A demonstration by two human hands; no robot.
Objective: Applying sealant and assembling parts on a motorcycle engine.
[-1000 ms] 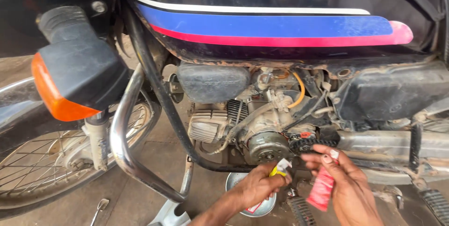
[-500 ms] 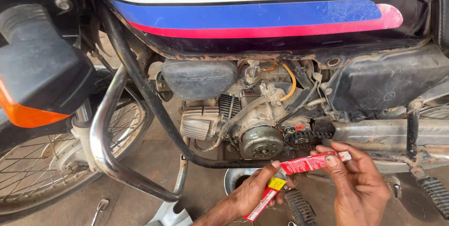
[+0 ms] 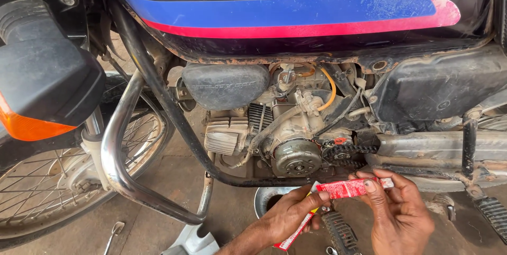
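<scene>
pinching a small red tube (image 3: 351, 187) between thumb and fingertips, the right hand (image 3: 401, 213) has its grip closed on the tube's right end, near the pale cap end that pokes out past the fingers. the left hand (image 3: 293, 215) closes its grip on the tube's left end and also keeps a red and yellow carton (image 3: 296, 231) tucked under its fingers, the carton slanting down and left toward the floor (image 3: 232, 213). the tube lies almost level, its long axis running left to right between the two hands, so both are equally on it; it looks soft, slightly creased, red with pale print. it sits just below and in front of the engine, near the round grey side cover (image 3: 296, 157) and the black sprocket and chain (image 3: 343, 154), not touching them. farther out are the finned cylinder (image 3: 227, 133), the chrome crash guard (image 3: 113, 165), the spoked front wheel (image 3: 42, 191), a metal bowl (image 3: 269, 197) on the floor, and the black fuel tank (image 3: 296, 12) with blue and pink stripes above.
</scene>
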